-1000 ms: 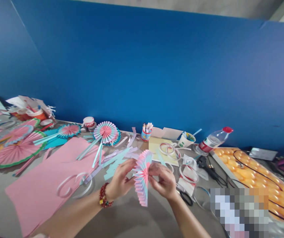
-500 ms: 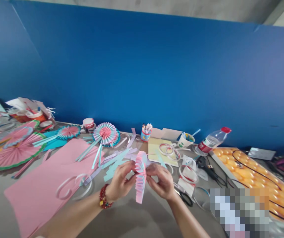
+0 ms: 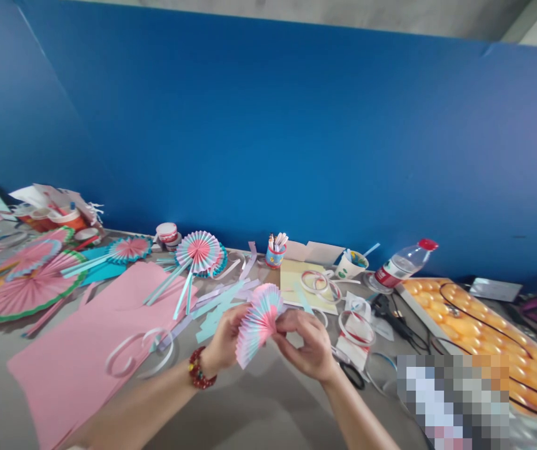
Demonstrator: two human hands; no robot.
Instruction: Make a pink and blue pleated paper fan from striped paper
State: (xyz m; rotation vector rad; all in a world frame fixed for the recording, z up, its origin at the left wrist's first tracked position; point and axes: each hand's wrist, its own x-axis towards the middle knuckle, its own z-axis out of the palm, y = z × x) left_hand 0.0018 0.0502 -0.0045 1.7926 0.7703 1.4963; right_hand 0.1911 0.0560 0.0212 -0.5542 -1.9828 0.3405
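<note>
A pleated pink and light-blue paper fan (image 3: 259, 322) is held up above the grey table, spread in a half round. My left hand (image 3: 225, 337), with a red bead bracelet at the wrist, grips it from behind; the paper hides most of those fingertips. My right hand (image 3: 306, 345) pinches the fan's gathered middle between thumb and fingers. Just beyond the fan lie pale-green paper strips (image 3: 219, 312). Under the left forearm spreads a large pink paper sheet (image 3: 94, 337). Close to the right wrist rest black-handled scissors (image 3: 351, 375), partly covered by the arm.
Finished paper fans (image 3: 197, 253) lie at the left and back. A pen cup (image 3: 275, 255), rolls of tape (image 3: 356, 328), a water bottle (image 3: 399, 269) and a black glue gun (image 3: 392, 315) stand or lie to the right. An orange bumpy pad (image 3: 484, 337) occupies the right side.
The fan has turned from nearly edge-on to showing its pleated face, leaning to the left over my left fingers. Both hands stay near the same spot.
</note>
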